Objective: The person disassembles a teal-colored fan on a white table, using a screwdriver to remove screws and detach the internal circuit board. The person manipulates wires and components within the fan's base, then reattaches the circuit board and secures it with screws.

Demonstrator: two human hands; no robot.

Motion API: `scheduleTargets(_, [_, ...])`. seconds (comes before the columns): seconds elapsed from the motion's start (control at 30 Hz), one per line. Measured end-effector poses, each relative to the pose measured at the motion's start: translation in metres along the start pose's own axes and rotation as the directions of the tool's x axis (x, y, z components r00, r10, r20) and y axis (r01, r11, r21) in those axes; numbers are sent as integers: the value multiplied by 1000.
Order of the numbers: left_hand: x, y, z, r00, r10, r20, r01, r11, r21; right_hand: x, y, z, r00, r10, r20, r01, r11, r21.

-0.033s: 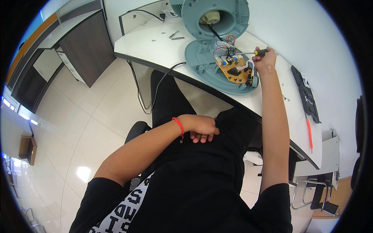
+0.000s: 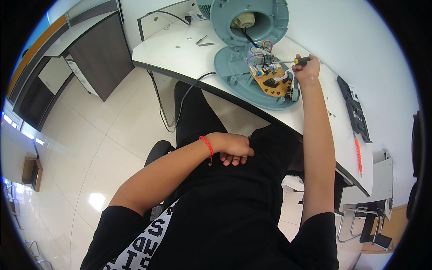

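Observation:
My right hand (image 2: 309,72) grips a screwdriver (image 2: 297,61) by its black and yellow handle. Its shaft points left, and the tip meets the bundle of coloured wires (image 2: 257,54); exact contact cannot be made out. Below the wires, a tan circuit board (image 2: 271,86) with several parts lies on an oval grey-green plastic base (image 2: 233,84). Right behind stands the matching grey-green housing (image 2: 280,22), its round opening showing a cream-coloured motor-like part (image 2: 243,20); a black cable runs from it to the board. My left hand (image 2: 235,146) rests on my lap, fingers loosely bent and holding nothing.
The white table (image 2: 166,51) carries small loose bits and a short metal tool (image 2: 201,39) at left. A black pouch (image 2: 353,108) and an orange-handled stick (image 2: 358,155) lie on the right. A power cord (image 2: 191,87) drops over the table's front edge.

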State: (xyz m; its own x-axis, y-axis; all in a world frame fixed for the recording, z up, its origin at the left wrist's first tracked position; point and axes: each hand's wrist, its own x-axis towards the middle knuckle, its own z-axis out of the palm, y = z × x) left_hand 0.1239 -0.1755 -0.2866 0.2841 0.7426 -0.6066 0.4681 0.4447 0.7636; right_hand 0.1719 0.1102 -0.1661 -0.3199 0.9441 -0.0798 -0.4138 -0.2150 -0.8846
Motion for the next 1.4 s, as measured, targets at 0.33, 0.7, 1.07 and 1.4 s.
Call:
scheduleTargets(0.33, [1, 0, 0, 1000, -1, -2, 1, 1000, -3, 5, 3, -2, 999, -17, -52, 20, 998, 57])
scheduleTargets(0.7, [1, -1, -1, 1000, -7, 8, 7, 1000, -21, 5, 1, -3, 986, -81, -146, 104, 982, 157])
scheduleTargets(1.07, [1, -2, 1, 1000, 9, -1, -9, 1000, 27, 26, -3, -25, 974, -29, -226, 101, 944, 313])
scheduleTargets(1.4, [-8, 4, -1, 999, 43, 21, -45, 988, 145, 9, -6, -3, 968, -225, 108, 171, 912, 372])
